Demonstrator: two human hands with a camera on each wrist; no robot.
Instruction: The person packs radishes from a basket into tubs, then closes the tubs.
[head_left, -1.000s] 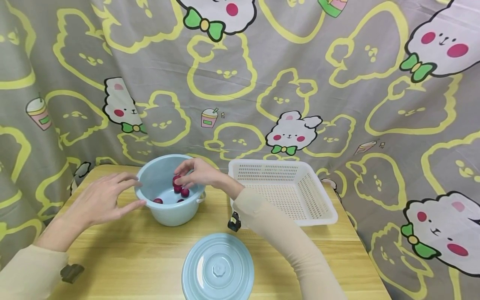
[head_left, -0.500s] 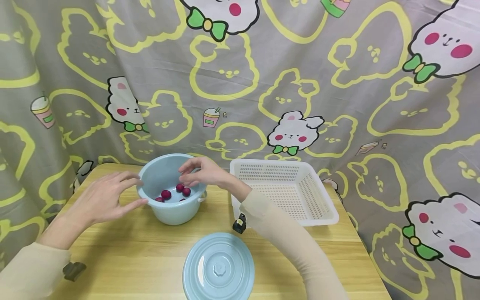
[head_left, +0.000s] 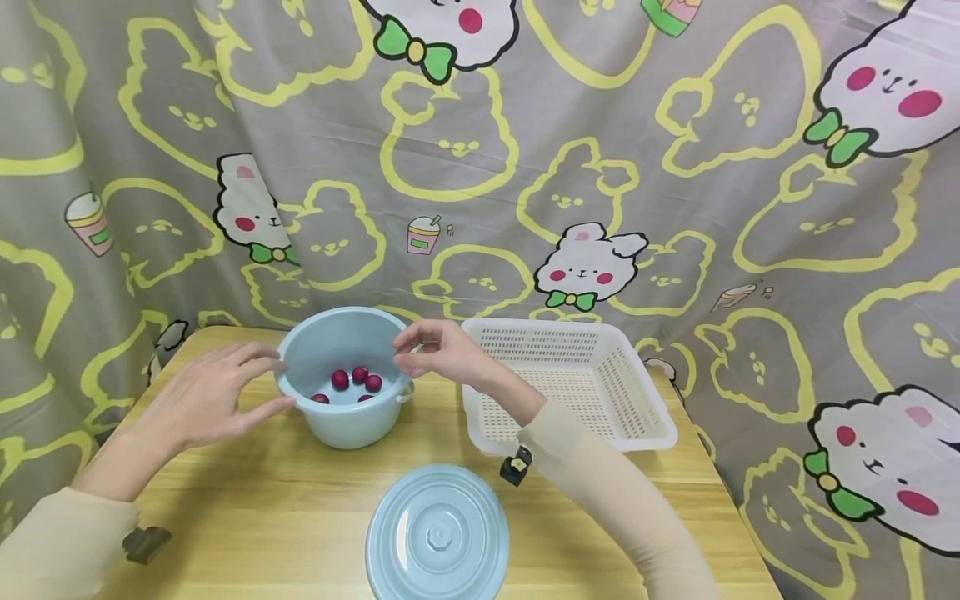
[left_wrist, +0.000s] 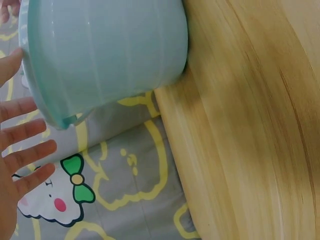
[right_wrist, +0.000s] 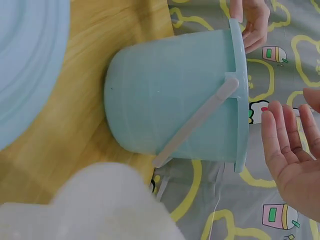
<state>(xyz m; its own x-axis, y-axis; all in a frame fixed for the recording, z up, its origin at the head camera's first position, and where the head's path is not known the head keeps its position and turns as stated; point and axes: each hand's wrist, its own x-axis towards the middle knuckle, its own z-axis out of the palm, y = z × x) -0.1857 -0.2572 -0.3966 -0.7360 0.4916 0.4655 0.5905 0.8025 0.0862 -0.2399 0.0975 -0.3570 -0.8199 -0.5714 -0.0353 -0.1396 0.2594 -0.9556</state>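
A light-blue bucket stands at the left of the table with several dark-red round fruits, like plums, on its bottom. My left hand is at the bucket's left rim, fingers spread, the thumb touching or very near the edge. In the left wrist view, the fingers of that hand are fairly straight. Just past the right rim hovers my right hand, holding nothing. From the right wrist, the palm of this hand faces the bucket's mouth, fingers loosely extended. The bucket's white handle hangs down its side.
A white perforated plastic basket stands right of the bucket, partly behind my right forearm. The round blue lid lies on the wooden table in front. Behind hangs a grey patterned curtain.
My right hand has let go of a plum inside the bucket and moved up and right, out over the rim. The plum has rolled to the others. The left hand stays put.
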